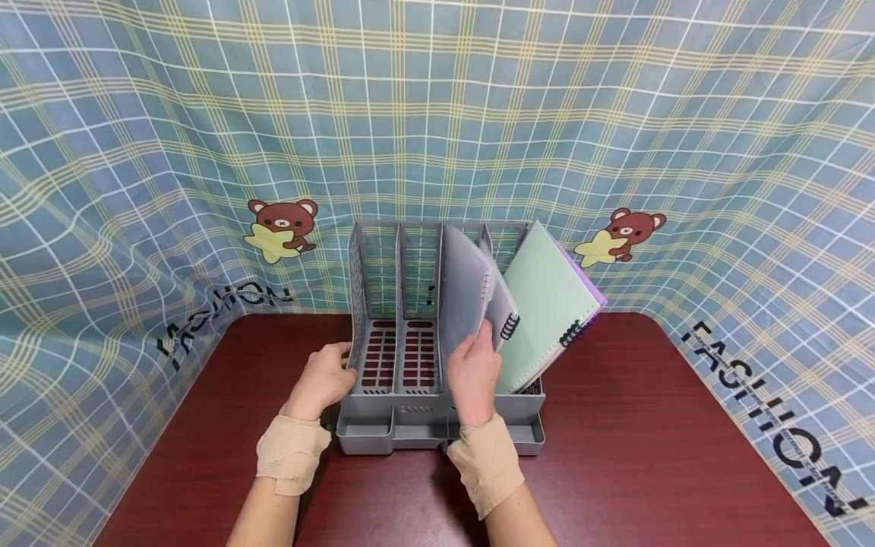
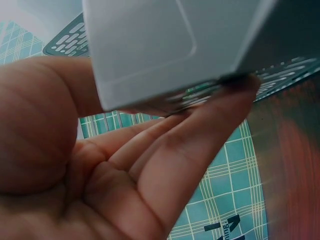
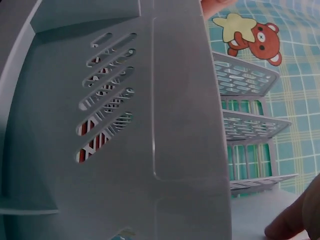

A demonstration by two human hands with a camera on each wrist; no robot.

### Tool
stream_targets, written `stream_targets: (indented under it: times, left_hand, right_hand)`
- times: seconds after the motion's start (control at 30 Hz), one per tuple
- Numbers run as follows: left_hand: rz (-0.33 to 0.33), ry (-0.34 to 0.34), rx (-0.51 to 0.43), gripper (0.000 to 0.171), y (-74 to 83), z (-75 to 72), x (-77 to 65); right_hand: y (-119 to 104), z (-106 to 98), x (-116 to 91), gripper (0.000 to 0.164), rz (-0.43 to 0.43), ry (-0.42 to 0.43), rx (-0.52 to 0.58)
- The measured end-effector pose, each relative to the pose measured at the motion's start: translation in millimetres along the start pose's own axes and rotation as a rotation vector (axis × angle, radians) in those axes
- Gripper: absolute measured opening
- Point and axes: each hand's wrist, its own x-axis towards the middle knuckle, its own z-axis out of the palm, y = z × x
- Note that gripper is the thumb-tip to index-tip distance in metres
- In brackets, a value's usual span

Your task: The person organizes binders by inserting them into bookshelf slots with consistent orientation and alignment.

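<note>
A grey desktop file organizer [image 1: 417, 406] with tall slotted dividers stands in the middle of the table. My left hand [image 1: 323, 381] grips its front left corner, thumb on one side and fingers on the other, as the left wrist view [image 2: 150, 55] of the grey corner shows. With my right hand [image 1: 474, 374] I pinch a spiral notebook with a grey translucent cover [image 1: 465, 281], standing in a compartment right of the middle. Behind it leans a notebook with black rings [image 1: 506, 308]. A light green spiral notebook [image 1: 543, 304] tilts out of the rightmost compartment.
A purple-covered notebook [image 1: 591, 287] shows behind the green one. Shallow trays [image 1: 365, 437] run along the organizer's front. The dark red table [image 1: 636, 425] extends to both sides, with a plaid cloth [image 1: 437, 114] hanging behind and around it.
</note>
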Motion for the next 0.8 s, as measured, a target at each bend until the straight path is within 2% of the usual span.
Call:
stream_targets:
  times: [0.3,0.47,0.63,0.8]
  left_hand:
    - [0.008,-0.013,-0.008,0.059,2.7,2.2,-0.2]
    - [0.011,-0.001,0.002,0.058,4.0,0.7,0.1]
    - [0.002,-0.007,-0.007,0.058,3.9,0.8,0.3]
    - [0.009,-0.010,-0.010,0.059,3.9,0.9,-0.6]
  right_hand:
    - [4,-8,-3,0.039,0.063,-0.147,-0.091]
    - [6,-15,-1,0.029,0.026,-0.228,-0.126]
    - [7,-22,1,0.022,-0.016,-0.266,-0.150]
    - [4,-36,8,0.016,0.003,-0.353,-0.167]
